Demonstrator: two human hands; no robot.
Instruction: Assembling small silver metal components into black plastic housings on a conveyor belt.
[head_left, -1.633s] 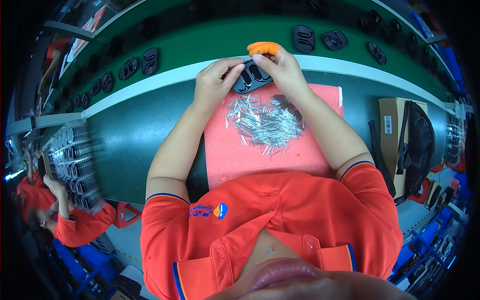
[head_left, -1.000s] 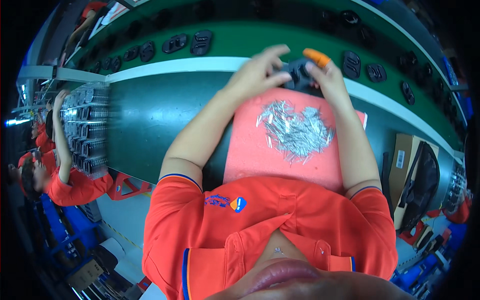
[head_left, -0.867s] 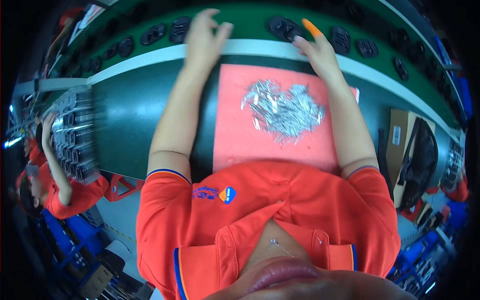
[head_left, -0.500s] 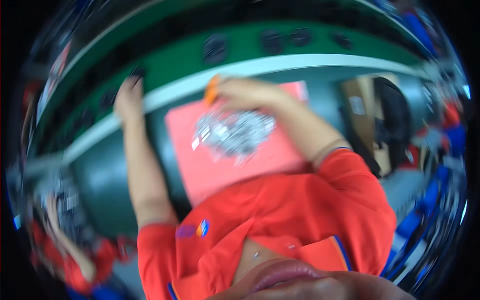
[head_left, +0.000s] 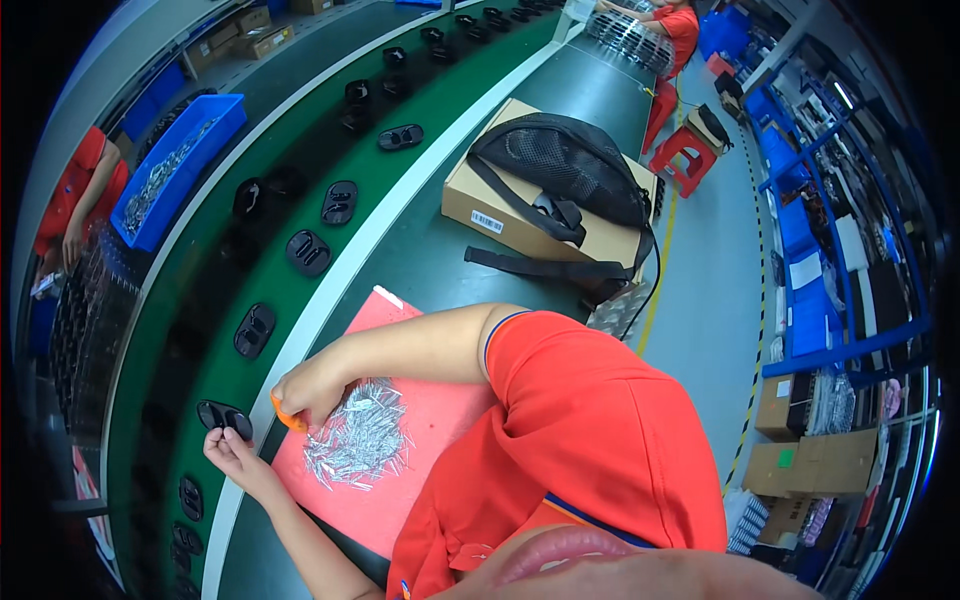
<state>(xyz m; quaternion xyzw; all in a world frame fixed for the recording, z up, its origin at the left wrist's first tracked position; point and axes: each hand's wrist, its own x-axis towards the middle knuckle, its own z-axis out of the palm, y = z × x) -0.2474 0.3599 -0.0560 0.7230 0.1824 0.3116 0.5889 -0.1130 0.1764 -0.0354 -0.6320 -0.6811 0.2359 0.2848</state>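
My left hand (head_left: 236,460) is at the near edge of the green conveyor belt, its thumb and fingertips pinching the edge of a black oval plastic part (head_left: 222,416). My right hand (head_left: 318,385) is closed round a small orange object (head_left: 288,412); most of it is hidden in the grip, so its kind does not show. Below the right hand's fingertips is a loose pile of thin silvery metal pins (head_left: 362,438). The pile lies on a pink pad (head_left: 425,440) in front of my body.
Several black parts (head_left: 308,252) sit along the green belt (head_left: 290,330), beyond a white rail (head_left: 335,270). A cardboard box (head_left: 470,205) carries a black mesh bag (head_left: 570,160). Across the belt is a blue bin (head_left: 185,170) of metal pieces. Co-workers in red (head_left: 680,40) are nearby.
The view has swung round and become sharp. My left hand now has its fingertips on a black part at the belt edge. My right hand has come down to the pins, still with the orange object.
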